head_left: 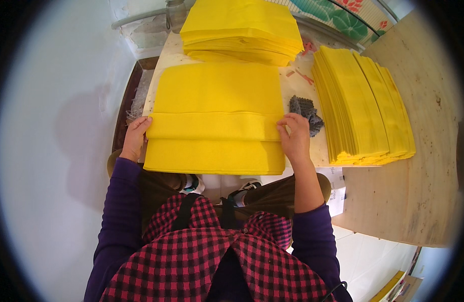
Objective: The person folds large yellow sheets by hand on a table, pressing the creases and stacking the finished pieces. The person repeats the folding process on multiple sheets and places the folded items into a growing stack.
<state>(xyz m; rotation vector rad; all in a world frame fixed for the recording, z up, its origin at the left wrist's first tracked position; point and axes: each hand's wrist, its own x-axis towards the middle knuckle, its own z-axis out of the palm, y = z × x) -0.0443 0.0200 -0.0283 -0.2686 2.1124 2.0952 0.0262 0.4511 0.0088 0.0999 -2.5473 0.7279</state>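
**Hands on a folded yellow sheet stack**

Nearest: red-and-black checked apron bib (217,261) over purple sleeves, brown trousers and dark shoes below the worktop edge.

Left hand (135,137): fingers curled over the left end of the folded flap, thumb underneath; gripping the sheet's edge.

Right hand (294,135): fingers bent, tips pinching the right end of the same flap at its fold line.

Between the hands: stack of large bright yellow paper sheets (217,118), lying flat on the pale worktop (166,53), its near edge overhanging toward the lap. Top sheet's lower part doubled back as a horizontal band across the stack's full width.

Just right of the right hand: small grey waffle-textured cloth (305,110), crumpled, touching the worktop, partly behind the fingers.

Further right: fanned pile of narrow folded yellow paper strips (360,103), leaning in overlapping rows, beside a light wooden board (418,151).

Farthest: second heap of folded yellow sheets (242,30), behind the main stack. Red scraps (305,76) lie near it.
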